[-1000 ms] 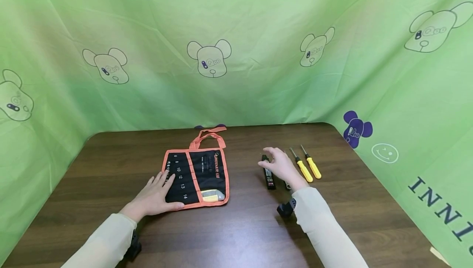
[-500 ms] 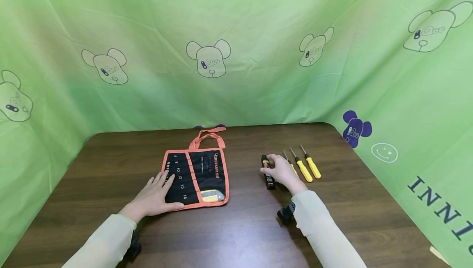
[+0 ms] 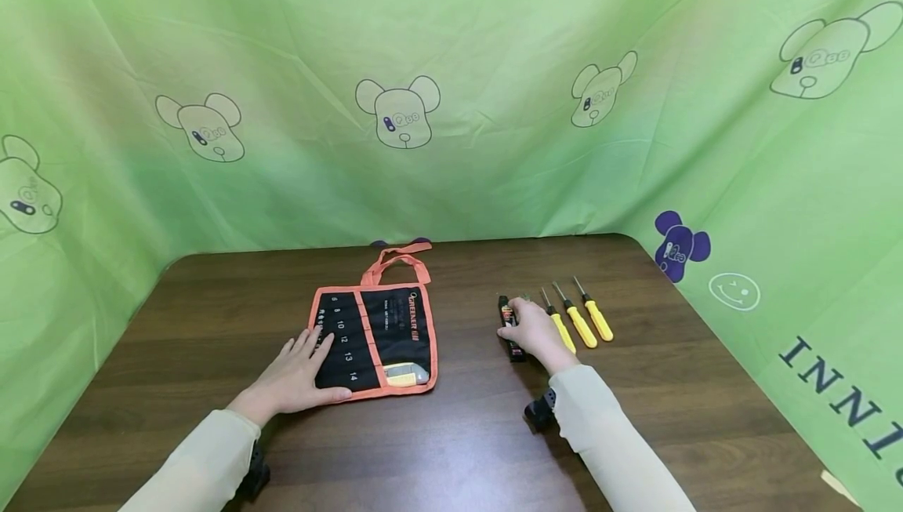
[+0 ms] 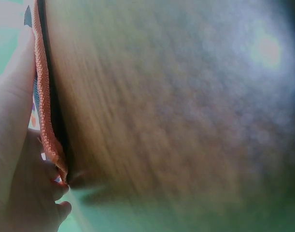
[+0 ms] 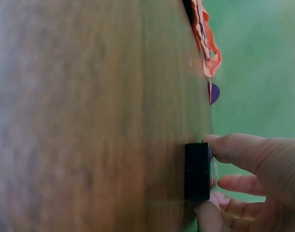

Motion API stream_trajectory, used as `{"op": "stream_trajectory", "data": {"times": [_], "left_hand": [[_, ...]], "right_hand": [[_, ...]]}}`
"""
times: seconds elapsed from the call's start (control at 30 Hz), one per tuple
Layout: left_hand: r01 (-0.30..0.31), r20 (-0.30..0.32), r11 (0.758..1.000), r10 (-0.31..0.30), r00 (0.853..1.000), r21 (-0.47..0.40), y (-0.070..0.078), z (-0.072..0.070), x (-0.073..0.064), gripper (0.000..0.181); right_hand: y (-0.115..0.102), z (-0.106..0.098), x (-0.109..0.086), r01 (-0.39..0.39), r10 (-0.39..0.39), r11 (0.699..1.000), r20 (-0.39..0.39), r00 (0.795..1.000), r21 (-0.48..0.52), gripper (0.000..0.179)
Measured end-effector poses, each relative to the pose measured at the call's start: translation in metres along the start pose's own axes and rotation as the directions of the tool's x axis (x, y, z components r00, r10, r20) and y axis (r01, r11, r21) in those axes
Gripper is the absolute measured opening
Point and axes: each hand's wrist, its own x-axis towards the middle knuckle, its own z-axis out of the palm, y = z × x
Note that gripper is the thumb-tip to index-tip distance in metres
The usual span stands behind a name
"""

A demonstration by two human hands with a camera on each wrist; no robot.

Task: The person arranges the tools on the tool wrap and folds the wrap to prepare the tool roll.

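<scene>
My left hand (image 3: pixel 299 371) lies with fingers spread on the left part of a black tool pouch (image 3: pixel 395 332) with orange trim. Its thumb runs along the pouch's near edge, where the left wrist view shows the orange trim (image 4: pixel 45 96) beside the hand. On the right, my right hand (image 3: pixel 539 333) pinches a slim black box (image 3: pixel 505 311) with coloured print. From the right wrist, the box's plain black end (image 5: pixel 198 171) shows between the thumb and fingers, close to the tabletop.
Three yellow-handled screwdrivers (image 3: pixel 580 328) lie side by side just right of my right hand. A yellow and grey tool (image 3: pixel 407 375) sits behind the pouch's lower right pocket. Orange straps (image 3: pixel 398 259) extend toward the table's back edge, where a green cloth (image 3: pixel 451 183) hangs.
My right hand has come down onto the black box and closed its fingers on it. The leftmost screwdriver, hidden before, now shows. The left hand and pouch have stayed in place.
</scene>
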Motion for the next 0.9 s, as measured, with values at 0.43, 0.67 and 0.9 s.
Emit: {"op": "stream_trajectory", "data": {"times": [0.43, 0.67, 0.9], "left_hand": [[0.006, 0.01, 1.0, -0.006, 1.0, -0.001, 0.0, 0.0, 0.0, 0.106], [0.01, 0.005, 1.0, -0.01, 1.0, 0.004, 0.0, 0.0, 0.001, 0.106], [0.011, 0.008, 1.0, -0.011, 1.0, 0.005, 0.0, 0.0, 0.001, 0.107]], "right_hand": [[-0.002, -0.003, 0.001, -0.084, 0.083, 0.996, -0.028, 0.996, -0.04, 0.041], [-0.006, -0.009, 0.001, -0.025, 0.024, 1.0, -0.067, 0.997, -0.011, 0.036], [-0.01, -0.015, 0.004, 0.042, -0.035, 0.995, -0.077, 0.996, 0.09, 0.032]]}}
